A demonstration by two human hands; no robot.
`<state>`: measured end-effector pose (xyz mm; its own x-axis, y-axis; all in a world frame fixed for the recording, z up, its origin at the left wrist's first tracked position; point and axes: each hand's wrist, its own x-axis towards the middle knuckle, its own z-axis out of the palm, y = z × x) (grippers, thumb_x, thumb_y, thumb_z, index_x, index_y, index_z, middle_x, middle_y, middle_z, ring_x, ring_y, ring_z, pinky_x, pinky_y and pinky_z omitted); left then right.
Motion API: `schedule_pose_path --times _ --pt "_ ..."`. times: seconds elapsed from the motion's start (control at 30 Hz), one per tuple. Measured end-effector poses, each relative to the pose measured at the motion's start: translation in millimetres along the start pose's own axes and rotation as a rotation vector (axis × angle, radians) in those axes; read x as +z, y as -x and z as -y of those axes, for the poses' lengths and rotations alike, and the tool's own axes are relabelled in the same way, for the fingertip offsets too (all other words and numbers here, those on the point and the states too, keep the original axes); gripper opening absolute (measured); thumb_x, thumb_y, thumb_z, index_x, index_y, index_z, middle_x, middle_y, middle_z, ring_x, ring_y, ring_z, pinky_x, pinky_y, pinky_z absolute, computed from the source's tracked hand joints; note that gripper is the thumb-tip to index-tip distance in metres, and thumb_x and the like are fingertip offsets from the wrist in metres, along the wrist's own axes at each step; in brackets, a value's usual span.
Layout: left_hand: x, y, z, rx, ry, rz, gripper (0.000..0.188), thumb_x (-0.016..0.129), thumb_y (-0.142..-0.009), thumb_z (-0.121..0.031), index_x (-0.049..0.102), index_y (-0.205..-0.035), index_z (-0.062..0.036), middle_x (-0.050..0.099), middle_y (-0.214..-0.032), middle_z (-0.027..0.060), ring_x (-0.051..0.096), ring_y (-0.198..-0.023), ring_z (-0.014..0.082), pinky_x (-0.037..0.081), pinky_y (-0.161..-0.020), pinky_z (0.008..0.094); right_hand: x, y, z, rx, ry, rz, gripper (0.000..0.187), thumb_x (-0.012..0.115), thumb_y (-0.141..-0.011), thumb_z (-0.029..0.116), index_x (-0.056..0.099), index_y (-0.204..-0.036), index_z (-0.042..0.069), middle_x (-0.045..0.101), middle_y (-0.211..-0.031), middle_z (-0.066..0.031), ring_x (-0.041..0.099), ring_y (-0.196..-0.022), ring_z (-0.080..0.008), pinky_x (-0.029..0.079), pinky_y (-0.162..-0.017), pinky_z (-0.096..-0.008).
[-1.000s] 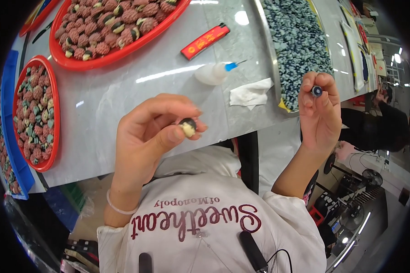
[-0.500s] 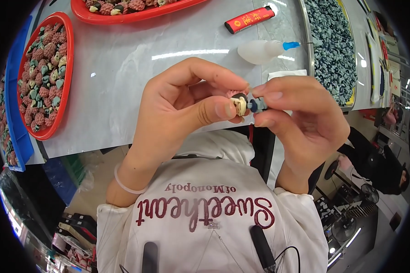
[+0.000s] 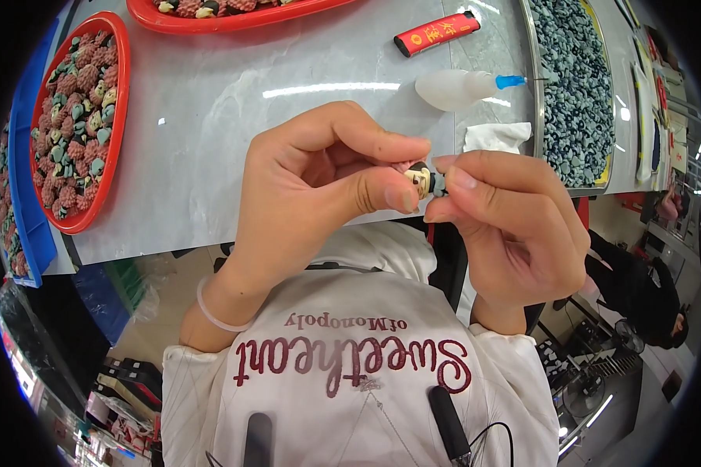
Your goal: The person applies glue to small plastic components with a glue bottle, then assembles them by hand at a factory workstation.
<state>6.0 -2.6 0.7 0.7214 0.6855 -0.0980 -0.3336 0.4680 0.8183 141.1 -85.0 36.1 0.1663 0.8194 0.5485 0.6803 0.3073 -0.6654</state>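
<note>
Change: 1 s earlier your hands were apart, right hand (image 3: 514,226) up at right of frame with small blue piece, left hand (image 3: 319,194) alone with figurine (image 3: 420,179). By 0.5 s earlier you had brought them together; at this moment they met at frame centre. Likely meaning: you were fitting blue piece (image 3: 439,184) onto figurine.

Left hand: fingers curled, thumb and forefinger pinched tight on figurine.

Right hand: fingertips closed on blue piece, touching figurine.

Glue bottle (image 3: 459,87) lay on table (image 3: 234,117), upper centre; red tray (image 3: 117,132) upper left.
</note>
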Motion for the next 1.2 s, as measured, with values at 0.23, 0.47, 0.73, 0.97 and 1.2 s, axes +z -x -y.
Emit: schedule_pose_path --times 0.23,0.47,0.73,0.97,1.2 --pt "-0.8 -2.6 0.4 0.029 -0.016 -0.008 0.023 0.071 -0.069 -0.011 0.060 -0.086 0.0008 0.056 -0.076 0.0055 0.057 -0.074 0.0127 0.046 -0.070 0.0231 3.9 0.6 -3.1 0.042 -0.032 -0.031 0.016 0.069 -0.064 -0.005 0.060 -0.077 -0.003 0.061 -0.078 -0.0179 0.061 -0.061 -0.0156 0.050 -0.053 -0.0203" --pt "3.2 2.2 -5.0 0.004 0.110 0.055 0.029 0.067 -0.073 -0.006 0.054 -0.097 0.0032 0.057 -0.094 0.0112 0.056 -0.082 0.0155 0.046 -0.073 0.0269 14.6 2.4 3.9 -0.023 0.060 0.007 0.022 0.070 -0.068 0.010 0.064 -0.087 0.000 0.056 -0.088 -0.0132 0.052 -0.070 -0.0163 0.043 -0.056 -0.0226" --pt "-67.1 16.6 -88.4 0.549 -0.977 -0.418 0.025 0.062 -0.073 0.000 0.057 -0.097 0.0000 0.056 -0.096 0.0065 0.054 -0.085 0.0134 0.043 -0.074 0.0253 0.6 12.7 -6.2 0.099 0.062 -0.044 0.030 0.063 -0.077 0.025 0.061 -0.092 -0.002 0.054 -0.087 -0.0125 0.052 -0.078 -0.0224 0.042 -0.066 -0.0281" --pt "-118.2 42.0 -126.5 0.594 -1.872 -0.547 0.019 0.060 -0.072 -0.005 0.059 -0.091 -0.0041 0.055 -0.095 0.0071 0.053 -0.088 0.0242 0.044 -0.075 0.0330 11.0 13.2 -13.7 0.170 0.044 0.040 0.022 0.061 -0.078 0.014 0.060 -0.092 -0.002 0.053 -0.087 -0.0110 0.048 -0.072 -0.0177 0.039 -0.062 -0.0245" --pt "-129.0 28.7 -129.4 0.522 -2.018 -0.640 0.034 0.061 -0.074 -0.026 0.054 -0.104 -0.0123 0.053 -0.103 0.0045 0.050 -0.093 0.0224 0.035 -0.081 0.0361 13.9 10.3 -10.0 0.245 0.010 0.071 0.015 0.059 -0.079 0.008 0.059 -0.090 -0.003 0.053 -0.087 -0.0102 0.046 -0.072 -0.0151 0.037 -0.060 -0.0224"
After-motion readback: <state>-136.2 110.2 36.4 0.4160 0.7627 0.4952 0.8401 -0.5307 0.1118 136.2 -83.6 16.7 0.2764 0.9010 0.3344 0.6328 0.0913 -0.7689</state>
